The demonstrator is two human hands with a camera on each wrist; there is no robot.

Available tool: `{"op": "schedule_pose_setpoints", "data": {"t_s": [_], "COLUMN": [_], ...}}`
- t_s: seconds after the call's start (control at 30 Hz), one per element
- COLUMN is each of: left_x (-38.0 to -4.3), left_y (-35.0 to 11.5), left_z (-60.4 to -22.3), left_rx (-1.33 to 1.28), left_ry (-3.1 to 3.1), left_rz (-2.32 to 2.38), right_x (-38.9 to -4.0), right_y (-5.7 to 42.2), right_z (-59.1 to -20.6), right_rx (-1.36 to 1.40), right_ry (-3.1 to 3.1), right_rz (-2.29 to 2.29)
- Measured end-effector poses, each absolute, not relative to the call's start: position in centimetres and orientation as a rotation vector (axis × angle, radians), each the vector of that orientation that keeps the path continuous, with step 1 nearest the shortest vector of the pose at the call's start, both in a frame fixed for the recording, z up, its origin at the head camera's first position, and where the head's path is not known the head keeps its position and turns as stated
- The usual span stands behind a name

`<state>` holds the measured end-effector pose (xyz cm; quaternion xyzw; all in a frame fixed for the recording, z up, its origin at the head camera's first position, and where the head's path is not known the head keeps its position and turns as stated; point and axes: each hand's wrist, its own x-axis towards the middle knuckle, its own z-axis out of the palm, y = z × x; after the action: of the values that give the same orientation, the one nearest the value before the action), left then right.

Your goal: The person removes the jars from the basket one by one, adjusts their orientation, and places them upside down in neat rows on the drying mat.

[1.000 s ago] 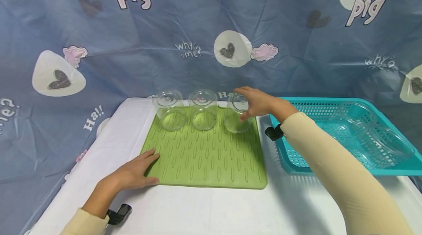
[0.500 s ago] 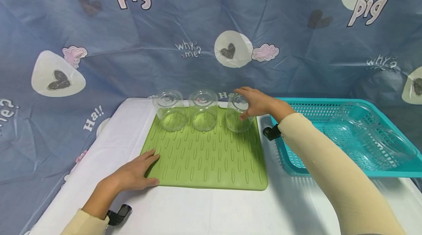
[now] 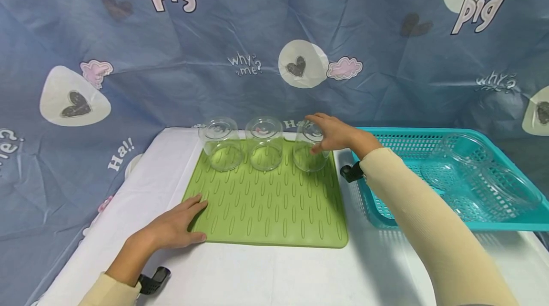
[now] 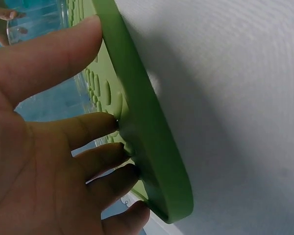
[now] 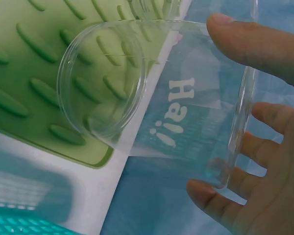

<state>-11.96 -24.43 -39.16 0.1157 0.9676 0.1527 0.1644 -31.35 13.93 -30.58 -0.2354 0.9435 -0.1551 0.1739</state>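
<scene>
In the head view, three clear drinking glasses stand upside down in a row along the far side of a green ridged drying mat (image 3: 266, 206). The right glass (image 3: 310, 156) is held from the right by my right hand (image 3: 336, 135). The right wrist view shows the thumb and fingers around that glass's closed end, with its rim on the mat. Left of it stand the middle glass (image 3: 264, 146) and the left glass (image 3: 221, 146). My left hand (image 3: 173, 225) rests on the mat's front-left edge, fingers loosely spread, thumb by the near edge.
A turquoise plastic basket (image 3: 381, 220) stands right of the mat, with clear glasses (image 3: 510, 187) lying inside it. My right forearm crosses above its left side. A white cloth (image 3: 240, 277) covers the table, and a blue printed curtain (image 3: 240, 20) hangs behind.
The right forearm and wrist have shifted very slightly left. The right hand stays at the right glass, and the left hand keeps its place on the mat.
</scene>
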Motion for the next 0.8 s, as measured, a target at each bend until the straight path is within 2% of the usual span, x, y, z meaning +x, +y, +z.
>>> {"op": "schedule_pose_setpoints", "data": {"t_s": [0.8], "left_x": [-12.0], "left_y": [-24.7], "left_z": [-39.3], "left_rx": [0.32], "left_ry": [2.745], "left_rz": [0.469], "right_x": [-31.8], "right_y": [13.4], "right_z": [-32.1], "right_rx": [-0.639], "right_ry": [2.69], "right_rz": [-0.537]}}
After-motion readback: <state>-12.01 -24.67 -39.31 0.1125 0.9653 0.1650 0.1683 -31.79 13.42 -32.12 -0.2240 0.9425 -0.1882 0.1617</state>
